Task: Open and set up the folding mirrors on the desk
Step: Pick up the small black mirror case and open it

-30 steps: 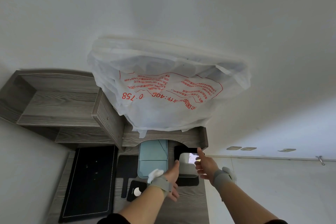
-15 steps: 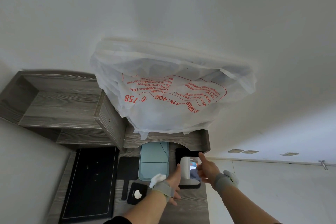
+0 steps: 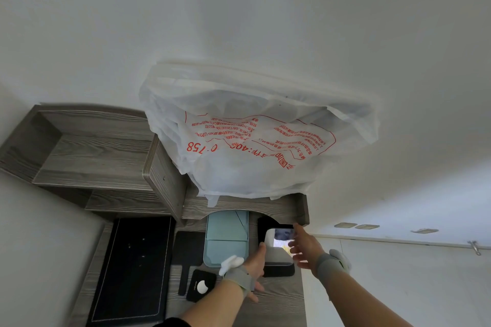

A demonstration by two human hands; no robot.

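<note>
Looking down from the head view, the left grip (image 3: 255, 266) and the right grip (image 3: 305, 247) meet at a black folding mirror (image 3: 279, 271) that sits on the grey wood-grain table (image 3: 279, 300), close to its right edge. The mirror's pale glass panel (image 3: 277, 252) shows between black cover parts above and below it, and a bright reflection shows in its upper half. The left grip's thumb lies up along the panel's left edge. Its other fingers point down toward the table, loose and straight, around nothing. The right grip is spread wide, with its forefinger reaching to the upper right corner of the black cover and the remaining fingers fanned over the panel's right side. Whether those fingers touch the glass cannot be told. Each wrist wears a grey band.

Just left of the black mirror lies a teal folding mirror (image 3: 226, 239), flat on the table. Farther left are a black hand mirror (image 3: 189, 248) with its handle toward the viewer, a small black square case (image 3: 201, 287) with a white disc on it, and a large black mat (image 3: 132, 268). A wooden shelf (image 3: 93, 151) stands at the back of the table, and a white plastic bag (image 3: 252, 146) with red print rests on top of it against the wall.
</note>
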